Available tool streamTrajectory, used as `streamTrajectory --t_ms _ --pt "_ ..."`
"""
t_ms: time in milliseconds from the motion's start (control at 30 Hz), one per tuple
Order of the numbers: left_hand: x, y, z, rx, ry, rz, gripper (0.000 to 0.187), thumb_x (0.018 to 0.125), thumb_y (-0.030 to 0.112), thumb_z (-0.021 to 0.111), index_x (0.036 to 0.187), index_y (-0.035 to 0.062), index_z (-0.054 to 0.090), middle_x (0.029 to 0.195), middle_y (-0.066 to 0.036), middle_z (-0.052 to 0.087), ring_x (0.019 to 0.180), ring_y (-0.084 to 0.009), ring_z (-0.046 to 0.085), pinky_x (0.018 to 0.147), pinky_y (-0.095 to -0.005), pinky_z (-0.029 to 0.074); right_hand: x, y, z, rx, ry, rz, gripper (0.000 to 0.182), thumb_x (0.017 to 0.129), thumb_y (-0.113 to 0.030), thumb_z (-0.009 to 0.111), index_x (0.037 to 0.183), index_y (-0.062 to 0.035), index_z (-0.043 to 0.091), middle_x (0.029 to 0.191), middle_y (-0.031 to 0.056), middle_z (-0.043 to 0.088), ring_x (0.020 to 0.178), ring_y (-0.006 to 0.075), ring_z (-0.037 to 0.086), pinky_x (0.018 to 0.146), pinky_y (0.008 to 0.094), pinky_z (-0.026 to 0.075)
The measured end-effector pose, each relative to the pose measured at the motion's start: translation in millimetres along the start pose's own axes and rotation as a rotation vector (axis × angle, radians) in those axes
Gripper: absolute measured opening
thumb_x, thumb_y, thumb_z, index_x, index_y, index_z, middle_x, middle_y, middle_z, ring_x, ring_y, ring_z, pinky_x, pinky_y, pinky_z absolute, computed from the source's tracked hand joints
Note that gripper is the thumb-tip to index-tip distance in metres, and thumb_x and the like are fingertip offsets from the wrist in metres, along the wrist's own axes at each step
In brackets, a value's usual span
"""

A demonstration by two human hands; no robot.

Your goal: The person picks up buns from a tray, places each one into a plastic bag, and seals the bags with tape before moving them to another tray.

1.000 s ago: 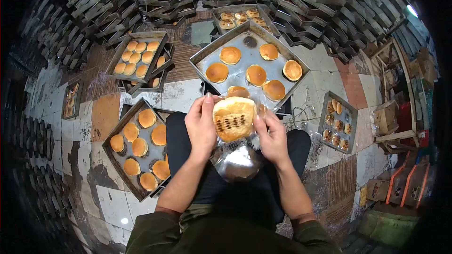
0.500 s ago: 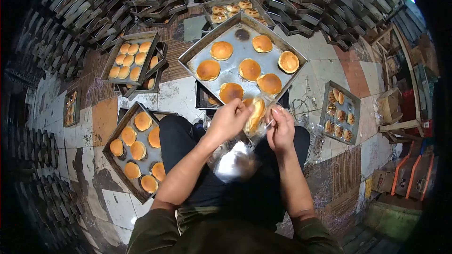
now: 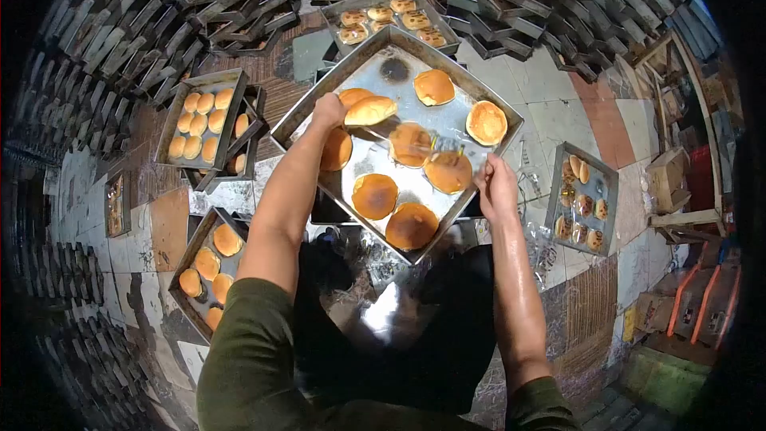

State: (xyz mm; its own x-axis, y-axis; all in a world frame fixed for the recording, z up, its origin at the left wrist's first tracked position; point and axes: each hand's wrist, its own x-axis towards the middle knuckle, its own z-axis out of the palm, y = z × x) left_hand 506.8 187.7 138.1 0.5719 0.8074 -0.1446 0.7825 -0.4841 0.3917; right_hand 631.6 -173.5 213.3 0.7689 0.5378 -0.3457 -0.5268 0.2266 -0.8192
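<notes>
My left hand (image 3: pixel 329 112) is closed at the edge of a golden-brown bun (image 3: pixel 372 110), which is tilted so its pale side shows. This bun overlaps another one behind it, over the left part of a large metal tray (image 3: pixel 396 70). Near the tray's right corner my right hand (image 3: pixel 498 181) is closed on a clear plastic bag (image 3: pixel 447 148) with yellow marks. The bag is smeared by motion and stretches over a browned bun (image 3: pixel 448 173). Several more round buns (image 3: pixel 375 195) lie on the tray.
A tray of buns (image 3: pixel 206 259) is at my left, with stacked bun trays (image 3: pixel 191 124) beyond it. Wrapped, dark-topped buns fill a tray at the back (image 3: pixel 443 38) and another at the right (image 3: pixel 600 239). Stacked metal trays (image 3: pixel 511 0) line the far side.
My hands have moved apart and forward from above my lap. The left is now over the tray's left side with a bun; the right is by its right corner with the bag.
</notes>
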Motion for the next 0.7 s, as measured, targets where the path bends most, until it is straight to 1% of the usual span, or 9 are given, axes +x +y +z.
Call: streamTrajectory --t_ms 67,100,233,300,367,467,533,600,700 --pt "-27 17 -23 -0.075 -0.117 0.008 0.051 0.068 0.044 0.070 0.085 -0.0031 0.064 0.088 -0.022 0.063 0.083 -0.0301 0.063 0.071 -0.0361 0.049 -9 -14 -22 -0.307 0.060 0.001 0.020 0.087 -0.018 0.052 0.070 -0.0070 0.051 0.064 -0.0030 0.044 0.059 0.0072 0.040 0.054 0.0226 0.032" --pt "-37 23 -32 -0.147 -0.230 0.019 0.052 0.069 0.044 0.069 0.091 -0.0032 0.063 0.093 -0.023 0.063 0.088 -0.0302 0.062 0.075 -0.0363 0.049 -9 -17 -62 -0.707 0.015 -0.121 0.021 0.087 -0.020 0.052 0.072 -0.0059 0.052 0.064 -0.0033 0.044 0.060 0.0072 0.039 0.055 0.0229 0.031" --pt "-58 47 -43 -0.145 -0.056 0.196 0.072 0.063 0.052 0.071 0.107 -0.0034 0.055 0.097 -0.023 0.061 0.090 -0.0331 0.060 0.077 -0.0373 0.048 -73 -49 -163 -0.558 0.197 -0.139 0.022 0.089 -0.020 0.051 0.072 -0.0056 0.050 0.068 -0.0034 0.044 0.064 0.0070 0.039 0.059 0.0218 0.031" --pt "-72 88 -18 -0.508 0.010 0.354 0.079 0.061 0.053 0.071 0.110 -0.0051 0.051 0.105 -0.025 0.056 0.099 -0.0353 0.055 0.084 -0.0391 0.045 -104 -41 -216 -0.657 0.263 -0.085 0.019 0.088 -0.020 0.053 0.076 -0.0061 0.051 0.068 -0.0039 0.044 0.064 0.0058 0.039 0.057 0.0206 0.030" --pt "-107 135 10 -0.296 -0.046 0.596 0.081 0.066 0.050 0.070 0.125 0.0043 0.039 0.127 -0.025 0.041 0.115 -0.0399 0.042 0.094 -0.0510 0.035 -132 -10 -273 -0.433 0.296 -0.109 0.014 0.087 -0.019 0.054 0.077 -0.0089 0.050 0.068 -0.0047 0.044 0.063 0.0045 0.040 0.055 0.0186 0.031" --pt "-141 183 22 0.091 -0.131 0.356 0.084 0.063 0.054 0.070 0.130 0.0156 0.035 0.130 -0.023 0.035 0.117 -0.0427 0.038 0.094 -0.0608 0.028 -176 27 -303 -0.352 0.589 -0.025 0.018 0.087 -0.023 0.055 0.074 -0.0119 0.048 0.068 -0.0039 0.049 0.057 0.0058 0.045 0.048 0.0198 0.037" --pt "-120 184 33 0.150 -0.186 0.325 0.086 0.061 0.054 0.070 0.131 0.0192 0.033 0.130 -0.021 0.035 0.116 -0.0427 0.038 0.093 -0.0624 0.028 -211 63 -353 -0.362 0.719 0.133 0.022 0.088 -0.032 0.054 0.077 -0.0124 0.050 0.068 -0.0024 0.050 0.054 0.0066 0.047 0.041 0.0199 0.037" --pt "-106 189 26 0.254 -0.380 0.296 0.087 0.059 0.051 0.071 0.131 0.0203 0.033 0.127 -0.019 0.039 0.116 -0.0407 0.039 0.092 -0.0603 0.031 -241 90 -365 -0.192 0.731 0.210 0.028 0.088 -0.040 0.051 0.082 -0.0127 0.052 0.068 -0.0013 0.050 0.054 0.0069 0.048 0.038 0.0194 0.036" --pt "-94 183 27 0.276 -0.336 0.368 0.084 0.059 0.048 0.071 0.129 0.0184 0.037 0.124 -0.019 0.042 0.114 -0.0399 0.042 0.090 -0.0572 0.034 -277 122 -365 0.083 0.505 0.560 0.034 0.088 -0.046 0.047 0.090 -0.0120 0.052 0.074 0.0012 0.052 0.060 0.0111 0.051 0.045 0.0251 0.040"
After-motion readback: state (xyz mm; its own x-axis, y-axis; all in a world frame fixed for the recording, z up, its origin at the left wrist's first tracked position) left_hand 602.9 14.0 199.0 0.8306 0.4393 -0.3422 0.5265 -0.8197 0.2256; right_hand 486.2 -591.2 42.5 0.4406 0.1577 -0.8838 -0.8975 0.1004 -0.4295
